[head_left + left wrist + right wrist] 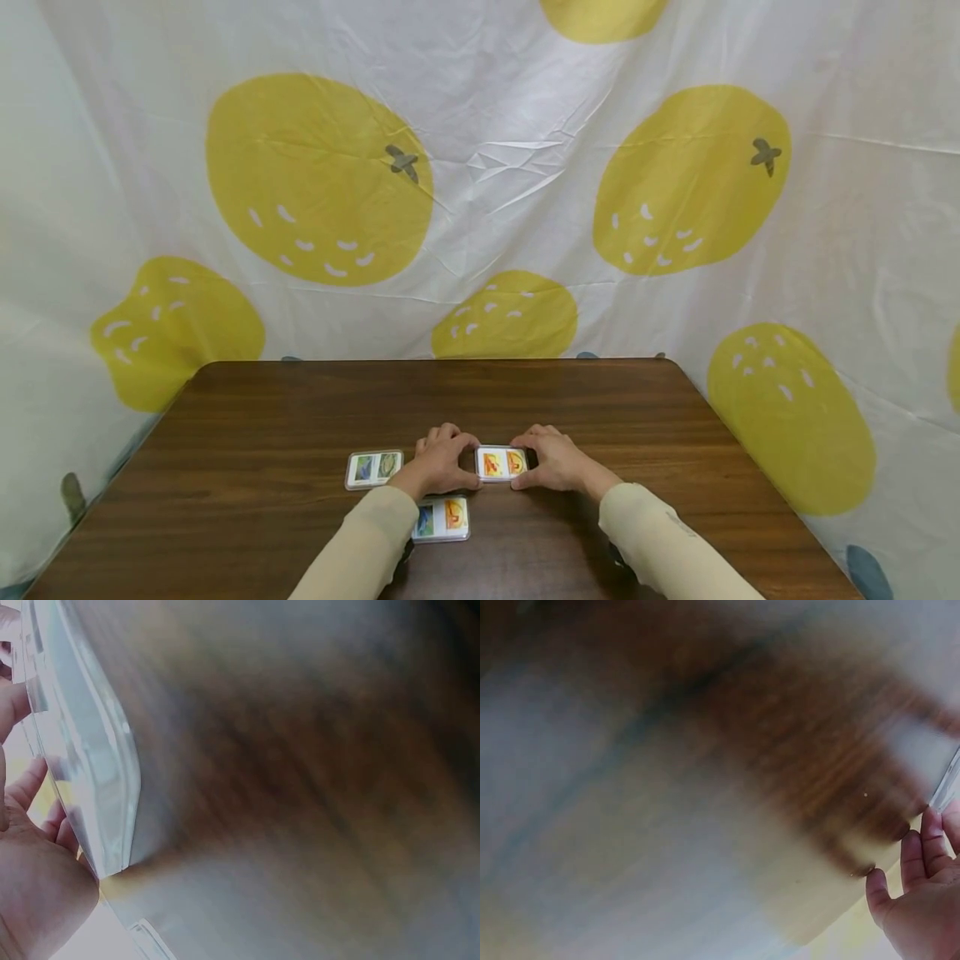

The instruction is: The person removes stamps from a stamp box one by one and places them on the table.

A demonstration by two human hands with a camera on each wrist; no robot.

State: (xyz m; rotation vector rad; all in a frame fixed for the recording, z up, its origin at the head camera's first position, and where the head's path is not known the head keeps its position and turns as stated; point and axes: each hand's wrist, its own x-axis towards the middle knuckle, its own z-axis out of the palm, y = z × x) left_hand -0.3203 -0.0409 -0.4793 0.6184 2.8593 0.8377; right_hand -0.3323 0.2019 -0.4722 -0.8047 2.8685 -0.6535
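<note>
Middle of placing: left hand (441, 463) and right hand (551, 461) pinching the orange picture tile (502, 463) by its two ends, flat on the wooden table (300, 400), seemingly. Next: careful alignment with the neighbouring tile (374, 468) and the near tile (442, 518), then release.

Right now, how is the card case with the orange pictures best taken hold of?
Grip the orange card case by its two short ends, one hand from each side. It lies flat on the table, so only its thin edges offer purchase. The left hand and right hand already pinch those ends, leaving the top clear.
</note>
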